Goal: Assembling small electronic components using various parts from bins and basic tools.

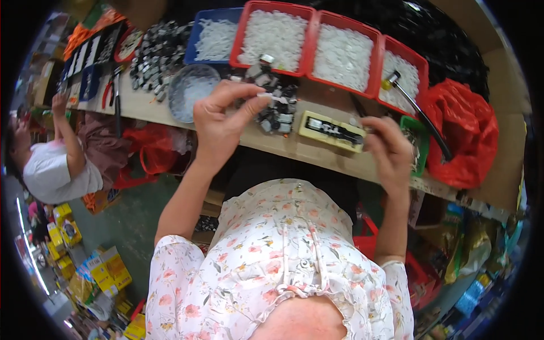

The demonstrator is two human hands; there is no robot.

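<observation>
My left hand (224, 118) pinches a small white plastic piece (274, 97) between thumb and forefinger, above a pile of black-and-silver parts (276, 116). To its right on the bench lies a pale yellow block-shaped holder (310, 134), with a black-and-silver assembly (334, 129) and white bits seated in its recess. My right hand (391, 148) is at the holder's right end, fingers bent together and somewhat blurred. A small pale piece (354, 121) shows at its fingertips; whether it is gripped is hard to make out.
Red bins (309, 67) and a blue bin (188, 52) of white parts line the back. A clear bowl (171, 102) stands left, a green tray (422, 161) right. A black-handled hammer (433, 131) leans beside a red bag (467, 136). Another person (62, 170) sits far left.
</observation>
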